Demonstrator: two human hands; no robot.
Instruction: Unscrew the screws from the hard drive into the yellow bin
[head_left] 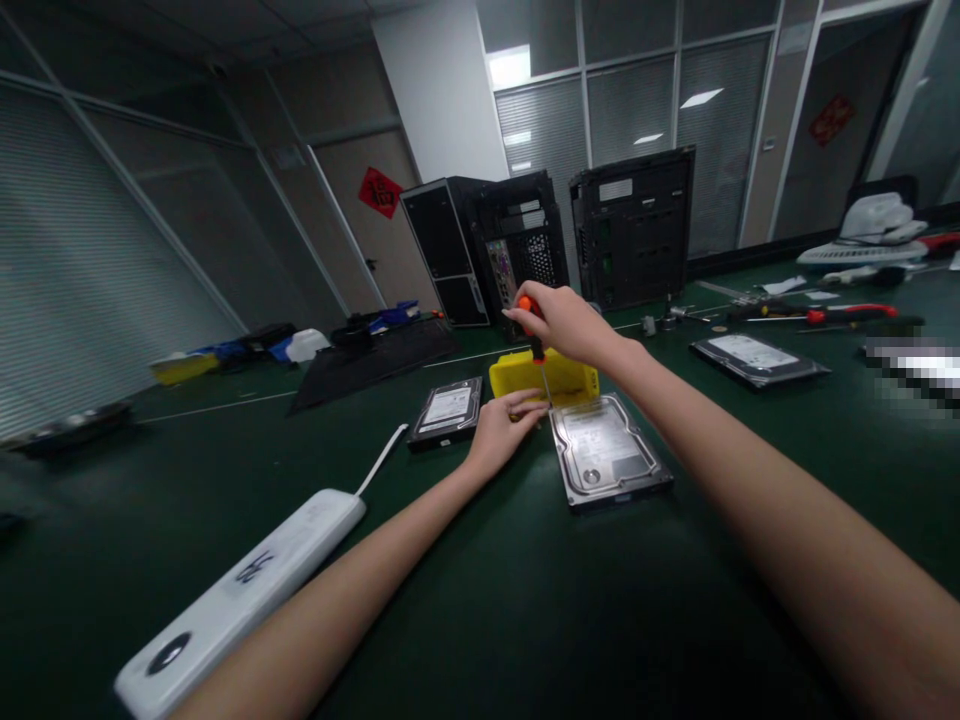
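Observation:
My right hand (566,322) is closed round an orange-and-black screwdriver (534,335) held upright, its tip down at the far left corner of a silver hard drive (609,452) lying flat on the green table. My left hand (504,428) rests just left of that corner, fingers pinched together near the screwdriver tip; what they pinch is too small to see. A yellow tray (577,380) sits right behind the drive. A second hard drive (448,410) lies to the left of my left hand.
A white power strip (247,590) with cord lies at near left. Two open black computer cases (517,245) (634,225) stand at the back. A third drive (757,358) and red-handled tools (840,315) lie at right; a black panel (375,360) lies at left.

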